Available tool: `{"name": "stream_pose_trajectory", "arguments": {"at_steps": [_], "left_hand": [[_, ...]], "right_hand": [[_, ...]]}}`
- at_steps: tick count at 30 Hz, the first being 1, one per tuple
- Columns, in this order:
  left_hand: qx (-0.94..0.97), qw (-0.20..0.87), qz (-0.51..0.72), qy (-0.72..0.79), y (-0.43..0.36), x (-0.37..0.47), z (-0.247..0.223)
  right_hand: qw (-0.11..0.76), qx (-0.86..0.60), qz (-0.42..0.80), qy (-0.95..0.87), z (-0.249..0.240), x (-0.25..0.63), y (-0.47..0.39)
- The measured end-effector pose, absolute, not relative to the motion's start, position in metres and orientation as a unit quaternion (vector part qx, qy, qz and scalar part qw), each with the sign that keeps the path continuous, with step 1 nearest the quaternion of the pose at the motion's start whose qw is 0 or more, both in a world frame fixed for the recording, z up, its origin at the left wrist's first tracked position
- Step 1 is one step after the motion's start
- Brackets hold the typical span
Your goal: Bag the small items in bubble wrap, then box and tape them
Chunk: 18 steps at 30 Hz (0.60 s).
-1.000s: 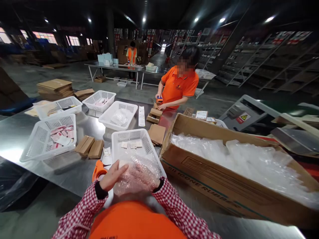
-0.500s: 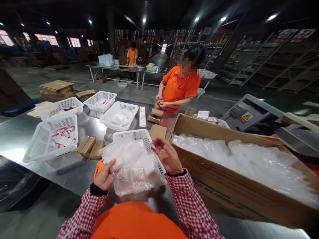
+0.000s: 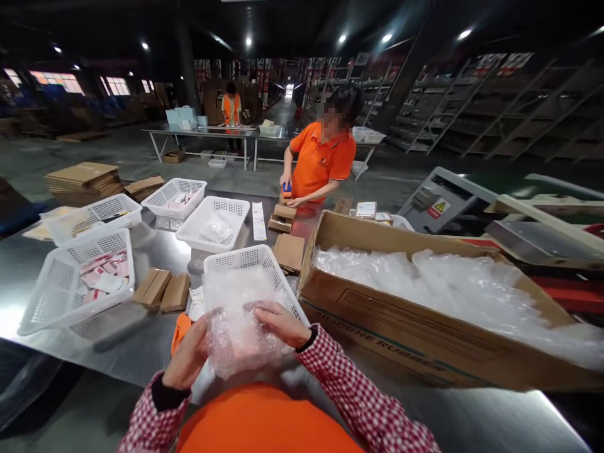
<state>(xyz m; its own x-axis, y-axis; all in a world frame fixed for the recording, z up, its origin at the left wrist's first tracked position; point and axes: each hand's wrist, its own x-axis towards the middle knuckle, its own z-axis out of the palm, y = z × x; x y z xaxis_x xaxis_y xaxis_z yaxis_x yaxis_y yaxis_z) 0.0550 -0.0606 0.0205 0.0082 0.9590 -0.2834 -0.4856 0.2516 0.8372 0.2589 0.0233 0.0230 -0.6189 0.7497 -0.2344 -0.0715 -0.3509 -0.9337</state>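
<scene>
A clear bubble wrap bag (image 3: 236, 302) is between my hands, in front of a white perforated basket (image 3: 292, 301). My left hand (image 3: 187, 353) grips its left edge, with the fingertips partly behind the plastic. From the right, my right hand (image 3: 283, 324) closes on the bag, thumb and fingers on its upper face. Something pinkish shows blurred through the lower part of the bag; I cannot make out what it is. Beside my left hand lies an orange object (image 3: 181, 332), partly hidden, and a white printed paper (image 3: 195, 303).
A long carton (image 3: 377, 314) full of bubble wrap stands at right. At left are a basket of pink and white packets (image 3: 51, 296), other white baskets (image 3: 189, 236) and small brown boxes (image 3: 153, 287). Across the metal table, a person in orange (image 3: 323, 157) handles a box.
My right hand has come from the basket's right rim, where it held something small and pinkish, onto the bag. The bag has come nearer upright between both hands. The view has turned right.
</scene>
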Motion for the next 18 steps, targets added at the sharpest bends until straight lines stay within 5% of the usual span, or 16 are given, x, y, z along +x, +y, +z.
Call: {"name": "stream_pose_trajectory", "arguments": {"at_steps": [7,18], "left_hand": [[0.463,0.635,0.37,0.496,-0.068,0.042,0.015],[0.572,0.652,0.254,0.428,-0.107,0.021,-0.004]], "right_hand": [[0.188,-0.321,0.721,-0.585,0.012,0.275,0.008],[0.15,-0.221,0.926,-0.268,-0.035,0.307,-0.029]]}}
